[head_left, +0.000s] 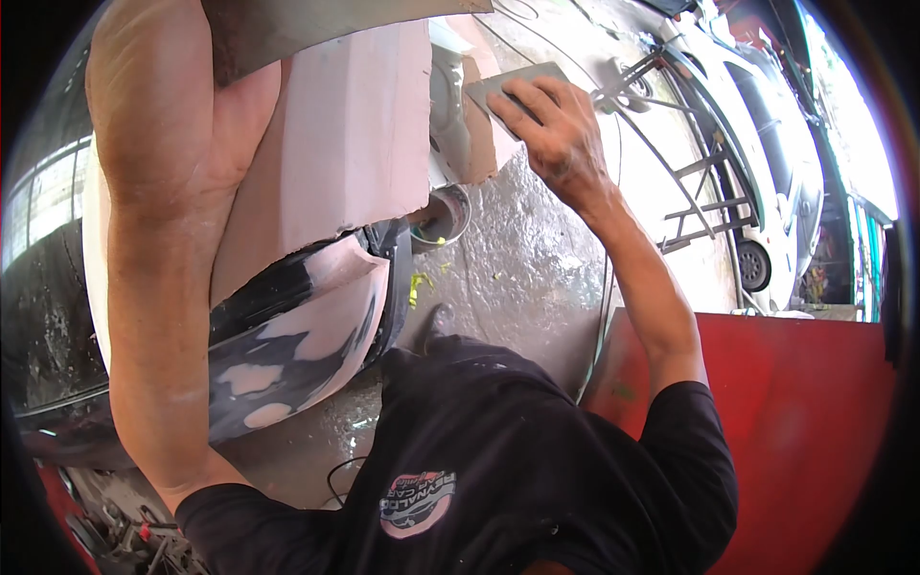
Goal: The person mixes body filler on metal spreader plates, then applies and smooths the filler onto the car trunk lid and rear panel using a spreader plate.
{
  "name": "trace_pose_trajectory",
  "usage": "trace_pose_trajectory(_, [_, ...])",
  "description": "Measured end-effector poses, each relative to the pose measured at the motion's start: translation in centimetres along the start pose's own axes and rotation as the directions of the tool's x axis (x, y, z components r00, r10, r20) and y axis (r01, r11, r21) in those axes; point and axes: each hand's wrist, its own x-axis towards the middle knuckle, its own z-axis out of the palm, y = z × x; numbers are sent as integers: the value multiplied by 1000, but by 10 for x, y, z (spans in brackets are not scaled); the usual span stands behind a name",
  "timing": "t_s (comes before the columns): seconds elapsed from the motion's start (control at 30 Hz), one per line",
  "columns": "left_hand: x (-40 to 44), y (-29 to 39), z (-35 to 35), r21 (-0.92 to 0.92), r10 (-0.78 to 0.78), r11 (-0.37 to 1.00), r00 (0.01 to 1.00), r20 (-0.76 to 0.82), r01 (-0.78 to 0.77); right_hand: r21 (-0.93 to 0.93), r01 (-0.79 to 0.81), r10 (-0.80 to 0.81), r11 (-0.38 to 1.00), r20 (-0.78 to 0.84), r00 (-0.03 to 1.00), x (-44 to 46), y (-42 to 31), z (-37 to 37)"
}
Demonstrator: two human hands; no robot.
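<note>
In the upper left, my left hand (163,105) is turned palm up under a thin, curved brownish-grey sheet (326,27). Its thumb side meets the sheet, and its fingers are hidden. My right hand (556,129) has its fingers curled over a flat grey plate (498,84) that looks like a filler spreader. The plate is over the right end of a pale pinkish panel (355,134) with ragged edges; I cannot tell whether they touch. Below that panel is a dark car bumper (297,335) with pale filler patches.
A round tub (446,213) stands on the wet-looking floor near yellow scraps (416,287). To the right are a metal frame (704,182), a white car (776,144) and a large red panel (767,412). Cables (606,316) cross the floor. Metal parts (134,537) lie lower left.
</note>
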Motion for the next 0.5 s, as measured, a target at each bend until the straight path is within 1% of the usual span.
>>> trace_pose_trajectory(0.07, [-1,1,2,42,21,999,1000,6,-21,8,-5,5,1000,9,1000,-4,-4,-3])
trace_pose_trajectory(0.13, [0,1,1,66,36,997,998,55,-40,12,-10,10,1000,21,1000,-8,-6,-5])
trace_pose_trajectory(0.5, [-6,-3,14,114,-25,993,999,-25,28,41,4,-5,999,30,1000,-28,-24,-21])
